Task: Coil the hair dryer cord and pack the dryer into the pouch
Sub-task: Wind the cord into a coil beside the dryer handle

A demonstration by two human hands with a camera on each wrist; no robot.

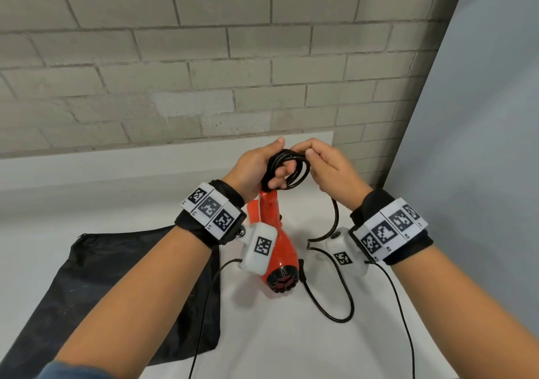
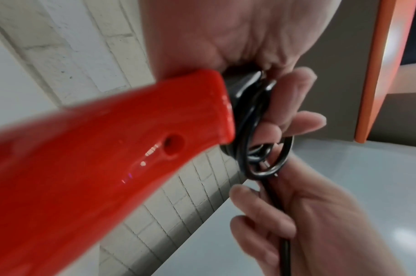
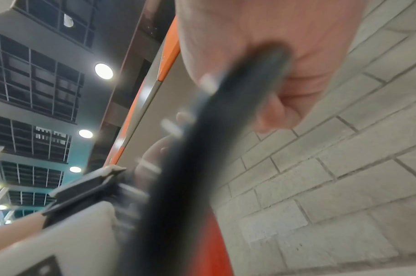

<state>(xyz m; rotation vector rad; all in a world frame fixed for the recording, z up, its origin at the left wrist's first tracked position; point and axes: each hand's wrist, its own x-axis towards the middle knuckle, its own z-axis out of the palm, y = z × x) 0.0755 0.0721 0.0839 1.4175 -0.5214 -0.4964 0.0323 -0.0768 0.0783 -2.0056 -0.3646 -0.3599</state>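
A red hair dryer [image 1: 274, 244] hangs nozzle-down over the white table [image 1: 87, 212], its handle [image 2: 107, 140] up at my left hand [image 1: 259, 165]. That hand grips several loops of the black cord [image 1: 288, 168] wound round its fingers [image 2: 294, 97]. My right hand [image 1: 329, 165] pinches the cord beside the coil, and the strand runs through its palm [image 3: 225, 115]. More cord [image 1: 335, 288] trails down in a loop onto the table. The black pouch [image 1: 96, 285] lies flat at the lower left, under my left forearm.
A grey brick wall [image 1: 204, 57] stands close behind the table. A pale panel [image 1: 481, 145] closes off the right side. Thin black wires [image 1: 405, 320] from the wrist cameras hang toward the front edge.
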